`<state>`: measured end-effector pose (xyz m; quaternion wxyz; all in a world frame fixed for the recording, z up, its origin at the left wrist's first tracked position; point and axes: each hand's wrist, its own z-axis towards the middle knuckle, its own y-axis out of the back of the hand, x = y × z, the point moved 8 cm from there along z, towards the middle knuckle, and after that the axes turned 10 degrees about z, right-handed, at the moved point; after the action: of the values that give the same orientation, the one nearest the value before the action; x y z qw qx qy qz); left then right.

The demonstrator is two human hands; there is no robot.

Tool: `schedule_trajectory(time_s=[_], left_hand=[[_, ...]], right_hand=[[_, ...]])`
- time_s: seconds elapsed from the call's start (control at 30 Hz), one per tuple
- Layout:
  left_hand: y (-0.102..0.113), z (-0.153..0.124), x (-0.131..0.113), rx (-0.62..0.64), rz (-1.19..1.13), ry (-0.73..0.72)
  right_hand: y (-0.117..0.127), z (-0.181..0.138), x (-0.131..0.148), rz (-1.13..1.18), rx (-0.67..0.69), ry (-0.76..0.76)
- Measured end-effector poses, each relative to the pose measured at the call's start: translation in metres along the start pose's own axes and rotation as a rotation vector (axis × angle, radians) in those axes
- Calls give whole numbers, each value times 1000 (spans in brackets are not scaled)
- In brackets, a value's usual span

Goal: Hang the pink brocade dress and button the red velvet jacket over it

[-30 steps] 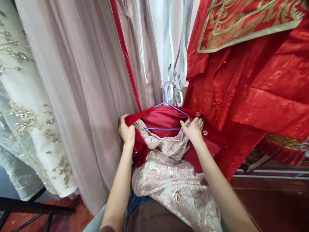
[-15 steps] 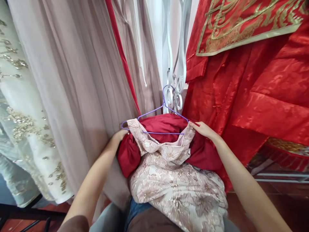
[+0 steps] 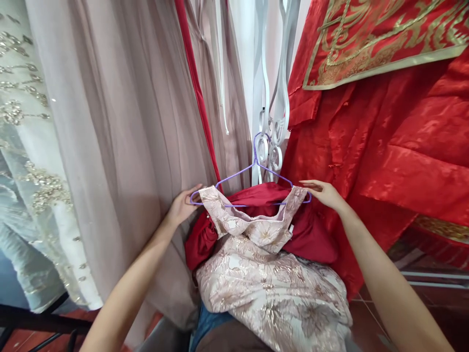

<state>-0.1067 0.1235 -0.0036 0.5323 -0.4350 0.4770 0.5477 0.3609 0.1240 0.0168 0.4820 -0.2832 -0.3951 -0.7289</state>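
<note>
A pink-and-white brocade dress [image 3: 271, 274] with a metallic floral pattern lies across my lap. Its two shoulder straps are looped over a thin purple hanger [image 3: 236, 174], whose hook points away from me. My left hand [image 3: 182, 206] is closed around the hanger's left end, just outside the strap. Beside the right end is my right hand [image 3: 325, 194], its fingers stretched out and apart, close to the hanger's tip. Bunched dark red fabric [image 3: 315, 239] shows behind the dress and on both sides of it.
Dusty-pink sheer drapery [image 3: 120, 137] hangs at the left, beside a beaded white gown [image 3: 47, 195]. Red satin garments [image 3: 388, 156] with gold embroidery hang at the right. A white scrolled metal stand [image 3: 276, 142] rises behind the hanger. A red strap [image 3: 200, 102] hangs down.
My right hand has let go of the strap area and its fingers have spread. My left hand has shifted up onto the hanger's end. The right end of the hanger now shows outside the strap.
</note>
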Motion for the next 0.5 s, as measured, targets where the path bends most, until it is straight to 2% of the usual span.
schedule_trajectory(time_s=[0.1,0.13,0.23,0.3,0.37,0.5], left_hand=[[8,-5,-41,39,102,-115],[6,-9,-53,51,208,-162],[-16,-19,-82,73,605,-332],[-32,-24,-92,59,819,-448],[-42,-26,-95,4,957,-538],[-43,-22,-92,-88,1020,-591]], right_hand=[[8,0,19,32,-45,32],[3,-3,30,26,-9,51],[-26,-16,57,-42,210,44],[-37,-23,66,-85,242,27],[-38,-27,68,-79,186,25],[-35,-29,65,-9,152,32]])
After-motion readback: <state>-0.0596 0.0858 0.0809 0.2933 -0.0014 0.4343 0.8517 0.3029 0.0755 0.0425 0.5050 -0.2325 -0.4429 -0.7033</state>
